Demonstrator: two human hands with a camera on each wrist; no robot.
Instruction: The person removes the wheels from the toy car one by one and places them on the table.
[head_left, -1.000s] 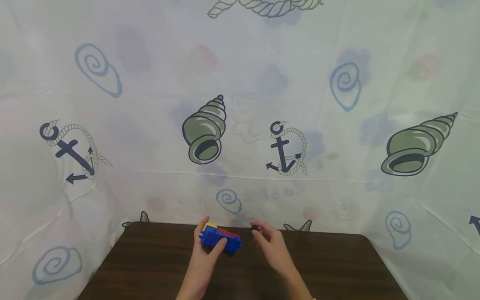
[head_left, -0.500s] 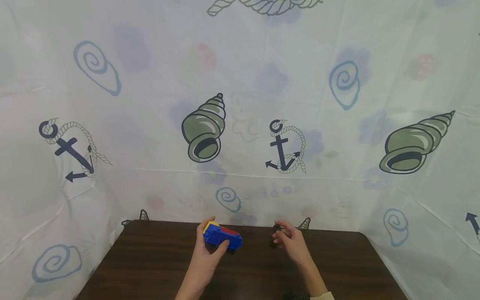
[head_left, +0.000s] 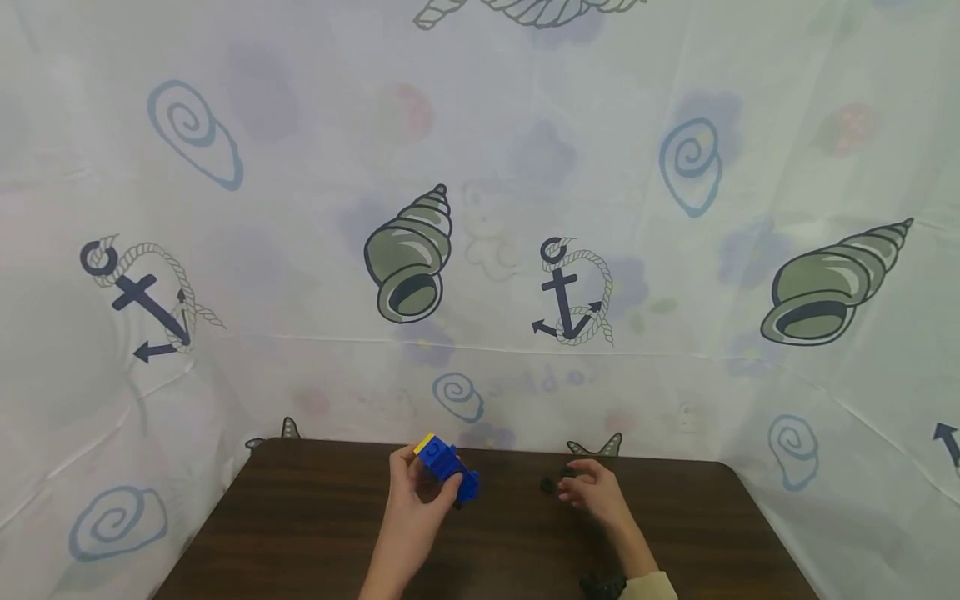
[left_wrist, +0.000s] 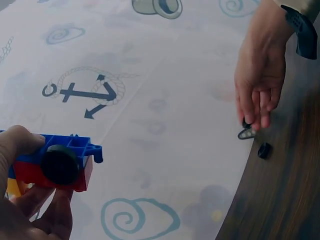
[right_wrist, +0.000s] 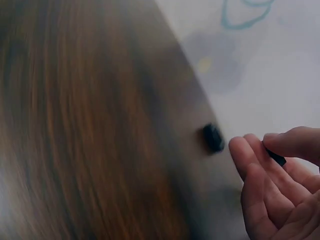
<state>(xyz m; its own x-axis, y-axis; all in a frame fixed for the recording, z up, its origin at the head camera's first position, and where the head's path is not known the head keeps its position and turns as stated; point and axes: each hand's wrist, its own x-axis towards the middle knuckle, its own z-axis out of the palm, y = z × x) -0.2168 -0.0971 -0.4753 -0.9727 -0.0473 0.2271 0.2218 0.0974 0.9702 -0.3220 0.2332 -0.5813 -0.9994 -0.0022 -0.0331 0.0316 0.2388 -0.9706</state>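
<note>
My left hand holds a blue, red and yellow toy truck above the table, its thumb on the blue underside. In the left wrist view a black wheel sits on the truck's side. My right hand is near the table's far edge, apart from the truck. Between its thumb and fingers it pinches a small black piece, mostly hidden, perhaps a wheel. Just left of those fingers, a black wheel-like piece lies on the table.
The dark wood-grain table ends at a white curtain printed with shells and anchors, close behind both hands. A black strap crosses the right wrist beside a pale sleeve.
My right hand has moved right, away from the truck, with a black piece in its fingers. The left hand has turned the truck, so its far end now tips upward.
</note>
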